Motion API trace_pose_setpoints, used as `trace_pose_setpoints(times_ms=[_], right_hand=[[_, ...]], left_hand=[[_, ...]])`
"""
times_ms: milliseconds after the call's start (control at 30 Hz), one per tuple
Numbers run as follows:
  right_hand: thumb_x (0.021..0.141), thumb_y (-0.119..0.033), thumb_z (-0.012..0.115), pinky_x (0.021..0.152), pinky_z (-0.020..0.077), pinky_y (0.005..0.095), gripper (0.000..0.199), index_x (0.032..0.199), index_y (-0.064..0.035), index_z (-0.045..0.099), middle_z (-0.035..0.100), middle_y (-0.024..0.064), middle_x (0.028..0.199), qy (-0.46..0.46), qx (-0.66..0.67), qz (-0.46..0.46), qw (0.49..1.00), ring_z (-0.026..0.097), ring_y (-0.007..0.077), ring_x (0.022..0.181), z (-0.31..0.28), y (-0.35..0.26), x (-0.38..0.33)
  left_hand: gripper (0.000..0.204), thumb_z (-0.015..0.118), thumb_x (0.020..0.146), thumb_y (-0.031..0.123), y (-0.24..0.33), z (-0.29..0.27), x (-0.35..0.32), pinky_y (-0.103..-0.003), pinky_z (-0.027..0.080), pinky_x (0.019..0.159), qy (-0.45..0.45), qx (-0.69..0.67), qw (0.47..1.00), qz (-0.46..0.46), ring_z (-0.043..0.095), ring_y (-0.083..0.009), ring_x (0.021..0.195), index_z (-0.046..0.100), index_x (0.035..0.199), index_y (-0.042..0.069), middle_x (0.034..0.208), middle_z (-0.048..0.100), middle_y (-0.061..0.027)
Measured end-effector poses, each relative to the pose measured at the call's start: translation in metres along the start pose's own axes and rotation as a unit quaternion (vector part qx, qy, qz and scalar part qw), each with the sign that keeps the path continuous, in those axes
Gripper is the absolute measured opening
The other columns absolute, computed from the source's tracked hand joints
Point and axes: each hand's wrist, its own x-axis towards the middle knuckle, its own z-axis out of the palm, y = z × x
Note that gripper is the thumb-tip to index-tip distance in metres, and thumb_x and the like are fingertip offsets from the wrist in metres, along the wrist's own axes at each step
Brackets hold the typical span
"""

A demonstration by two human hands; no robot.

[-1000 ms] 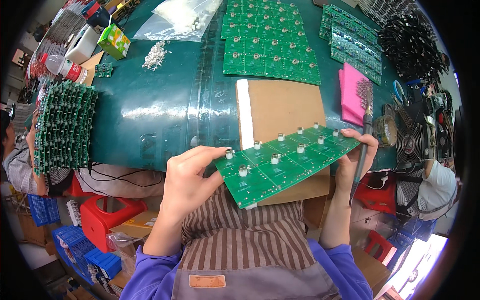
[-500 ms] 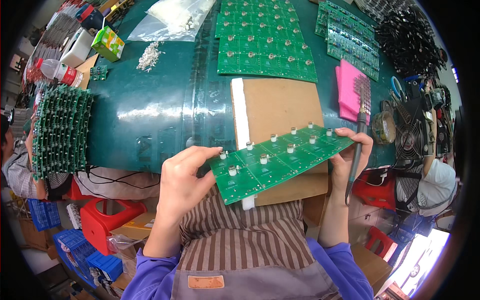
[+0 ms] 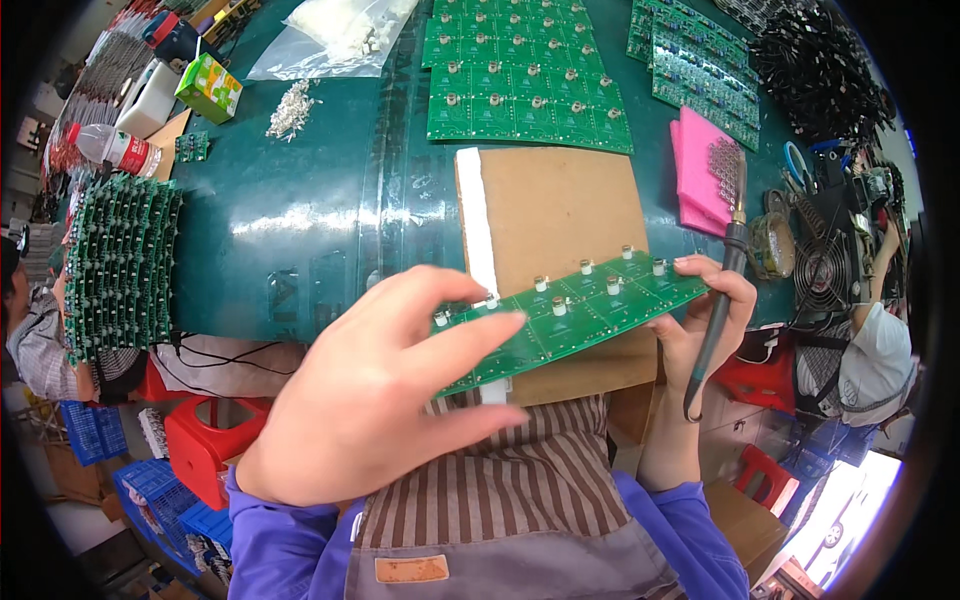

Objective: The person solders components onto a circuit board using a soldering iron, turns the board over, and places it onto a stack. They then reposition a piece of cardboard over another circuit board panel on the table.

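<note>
My right hand [image 3: 705, 310] grips the far right corner of a green circuit board panel [image 3: 585, 325] between thumb and fingers. A soldering iron [image 3: 716, 330] with a dark handle is tucked in the same hand, its tip pointing away from me. The panel is held tilted above a brown board and carries several small round white-and-metal components. Over the panel's left end, my left hand [image 3: 370, 385] is spread, fingers and thumb apart, hiding part of it; I see nothing in its grasp. The brown board [image 3: 560, 200] has a white strip along its left edge.
More green panels [image 3: 520, 115] lie beyond the brown board. A pink foam pad [image 3: 700, 180] with small metal parts is at right. Loose white parts [image 3: 292, 110] lie far left, near a plastic bag [image 3: 335, 40]. Stacked boards [image 3: 120, 270] stand at left; people sit at both sides.
My left hand has let go of the panel's left edge and moved right over it, fingers spreading. The right hand still holds the panel and iron, nearly unmoved.
</note>
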Motion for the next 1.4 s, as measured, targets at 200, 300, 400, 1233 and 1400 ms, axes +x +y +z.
trace_pose_setpoints(times_ms=[200, 300, 400, 1233, 1400], right_hand=[[0.06, -0.03, 0.09, 0.084, 0.0518, 0.039, 0.072, 0.11, -0.0071, 0.043, 0.063, 0.0119, 0.1, -0.019, -0.027, -0.045, 0.998, 0.062, 0.0262, 0.095, 0.0, -0.015, 0.005], [0.06, -0.029, 0.09, 0.081, 0.053, 0.0399, 0.072, 0.11, -0.0074, 0.043, 0.063, 0.0128, 0.1, -0.032, -0.042, -0.066, 0.996, 0.062, 0.0272, 0.094, 0.0, -0.019, 0.006], [0.06, -0.029, 0.09, 0.081, 0.053, 0.0403, 0.073, 0.111, -0.0077, 0.043, 0.064, 0.0129, 0.1, -0.039, -0.054, -0.077, 0.995, 0.062, 0.0273, 0.093, 0.0, -0.02, 0.007], [0.084, -0.015, 0.062, 0.056, 0.048, 0.0304, 0.028, 0.105, 0.0028, 0.064, 0.066, 0.0153, 0.075, -0.178, 0.066, 0.192, 0.963, 0.062, 0.0207, 0.065, -0.019, -0.099, -0.022], [0.074, -0.006, 0.068, 0.053, 0.0438, 0.0269, 0.024, 0.094, 0.0057, 0.063, 0.063, 0.0132, 0.07, -0.2, 0.118, 0.224, 0.947, 0.059, 0.0184, 0.06, -0.031, -0.091, -0.03]], left_hand=[[0.069, 0.081, 0.066, 0.014, 0.008, 0.03, 0.022, -0.041, 0.049, 0.082, -0.041, 0.009, 0.999, -0.011, 0.059, -0.0344, 0.094, 0.051, 0.126, -0.002, 0.106, 0.057, -0.014], [0.066, 0.078, 0.069, 0.012, 0.003, 0.038, 0.025, -0.042, 0.049, 0.083, -0.056, 0.032, 0.998, -0.002, 0.059, -0.0345, 0.094, 0.05, 0.127, -0.003, 0.104, 0.057, -0.0162], [0.061, 0.075, 0.068, 0.007, -0.001, 0.039, 0.025, -0.043, 0.049, 0.081, -0.101, 0.02, 0.994, -0.019, 0.06, -0.0342, 0.093, 0.052, 0.124, -0.003, 0.099, 0.059, -0.0163], [0.026, 0.064, 0.092, 0.013, -0.041, 0.032, 0.023, -0.027, 0.052, 0.08, -0.329, -0.479, 0.717, -0.386, 0.065, -0.01, 0.087, 0.065, 0.112, -0.004, 0.1, 0.071, -0.0076], [0.025, 0.062, 0.093, 0.013, -0.041, 0.038, 0.012, -0.028, 0.053, 0.079, -0.329, -0.466, 0.738, -0.36, 0.065, -0.0103, 0.086, 0.065, 0.111, -0.004, 0.099, 0.071, -0.0081]])
